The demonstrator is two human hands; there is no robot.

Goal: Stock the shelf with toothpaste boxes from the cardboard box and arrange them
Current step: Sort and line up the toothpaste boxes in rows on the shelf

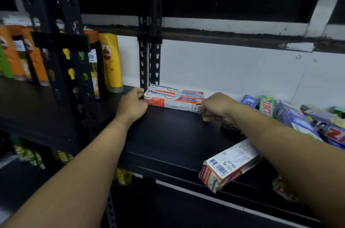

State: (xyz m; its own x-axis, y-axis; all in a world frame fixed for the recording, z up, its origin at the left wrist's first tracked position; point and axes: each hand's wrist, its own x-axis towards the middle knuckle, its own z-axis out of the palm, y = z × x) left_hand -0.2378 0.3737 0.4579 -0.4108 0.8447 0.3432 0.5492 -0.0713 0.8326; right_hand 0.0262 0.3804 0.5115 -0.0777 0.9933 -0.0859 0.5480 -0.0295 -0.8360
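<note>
- Head view: two Pepsodent boxes (174, 100) lie lengthways at the back of the shelf (168, 134), one just behind the other, labels up, so I judge I am squaring a row.
- My left hand (131, 105) pinches their left end with curled fingers (140, 95); my right hand (217, 107) nips the right corner.
- A spare box (227, 166) overhangs the front edge, likely next.

Head camera, close, down onto shelf (168, 134)

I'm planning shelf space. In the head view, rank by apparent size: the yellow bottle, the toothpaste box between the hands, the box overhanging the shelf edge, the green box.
1. Overhanging box, though nearest the camera.
2. Yellow bottle.
3. Held toothpaste box.
4. Green box, partly hidden.
</note>
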